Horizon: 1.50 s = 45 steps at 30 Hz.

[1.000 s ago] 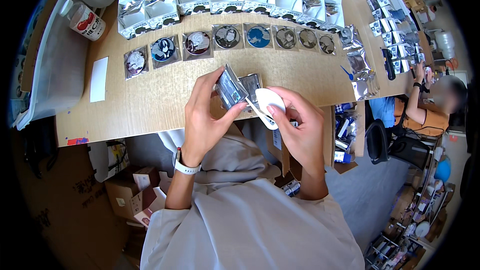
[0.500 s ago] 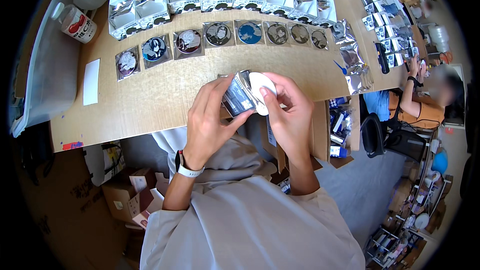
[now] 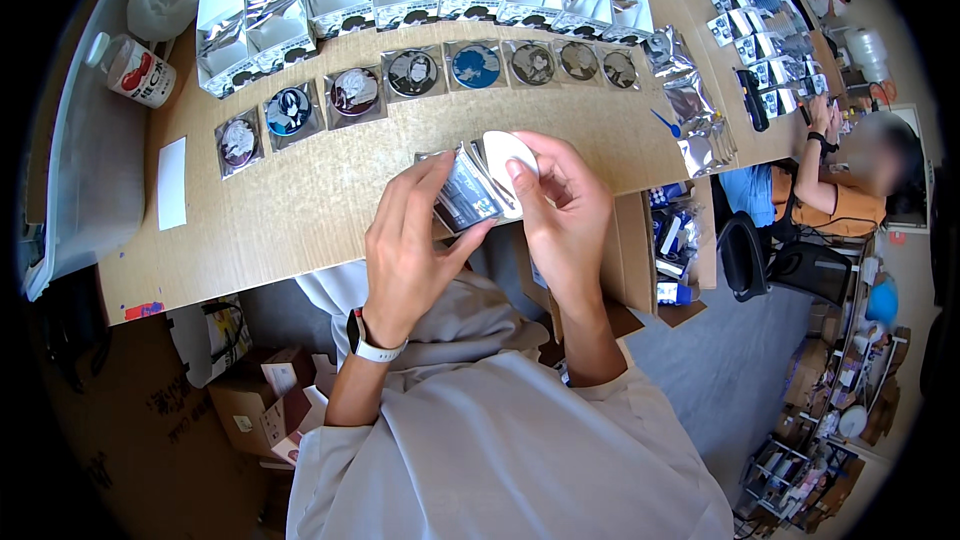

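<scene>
To the right of the hands the room opens onto a grey floor (image 3: 690,365), cluttered shelving (image 3: 845,400) and a co-worker (image 3: 850,185) in an orange top. The wood-toned desk (image 3: 330,195) spreads beyond the hands, its near edge just below them. Far to their left stands a clear bin (image 3: 105,170); to their lower right, an open carton (image 3: 625,255).

Beyond the hands runs a row of open white boxes (image 3: 403,15) with silvery packs inside, their mouths facing the person, perhaps for easy reach. Nearer lies a row of round badges (image 3: 411,72) in clear sleeves, face up and spaced apart, seemingly so each design can be read.

The left hand (image 3: 405,240) is partly curled, fingers above and thumb below a dark, flat packet (image 3: 465,195), probably to steady it without covering its face. The right hand (image 3: 565,210) is closed more tightly, thumb pressing a white rounded tool (image 3: 508,155) at the packet's right edge; whether they touch, I cannot tell. Smallest is a blue spoon-like piece (image 3: 667,124), right of the hands.
</scene>
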### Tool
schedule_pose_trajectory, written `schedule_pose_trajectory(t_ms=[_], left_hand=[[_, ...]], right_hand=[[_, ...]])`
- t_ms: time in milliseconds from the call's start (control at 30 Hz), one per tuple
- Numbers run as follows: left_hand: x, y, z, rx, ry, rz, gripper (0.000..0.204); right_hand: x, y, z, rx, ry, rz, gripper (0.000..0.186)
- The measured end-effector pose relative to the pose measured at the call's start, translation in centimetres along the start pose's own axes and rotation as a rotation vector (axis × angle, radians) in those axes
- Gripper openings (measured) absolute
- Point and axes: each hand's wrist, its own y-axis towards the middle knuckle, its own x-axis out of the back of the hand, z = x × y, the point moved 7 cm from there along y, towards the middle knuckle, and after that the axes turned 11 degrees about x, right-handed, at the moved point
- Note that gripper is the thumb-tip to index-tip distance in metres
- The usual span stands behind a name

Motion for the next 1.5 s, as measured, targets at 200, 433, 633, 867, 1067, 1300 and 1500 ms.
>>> schedule_pose_trajectory(t_ms=[200,433,633,867,1067,1300,1500], left_hand=[[-0.3,-0.6,-1.1,-0.048,0.052,0.009,0.075],[-1.1,-1.3,-1.7,-0.095,0.042,0.076,0.073],[-1.6,-2.1,-1.4,-0.045,-0.065,0.300,0.067],[-1.2,-2.2,2.0,0.495,-0.979,0.390,0.055],[-1.5,-1.7,2.1,0.466,-0.889,0.535,0.047],[-2.8,-3.0,3.6,0.588,-0.811,0.575,0.029],[-1.7,-3.0,4.3,0.542,-0.691,0.512,0.027]], right_hand=[[-0.1,-0.2,-0.1,0.047,-0.028,-0.022,0.023],[0.0,0.8,-0.4,0.025,0.079,-0.071,0.023],[3.7,3.2,-1.1,0.041,0.119,-0.228,0.026],[10.0,2.6,-9.2,-0.102,-0.388,-0.078,0.025],[10.1,2.7,-5.9,0.277,-0.768,-0.078,0.018],[1.4,0.7,4.1,0.439,-0.208,0.448,0.023],[-0.3,-0.5,5.9,0.645,-0.248,0.573,0.032]])
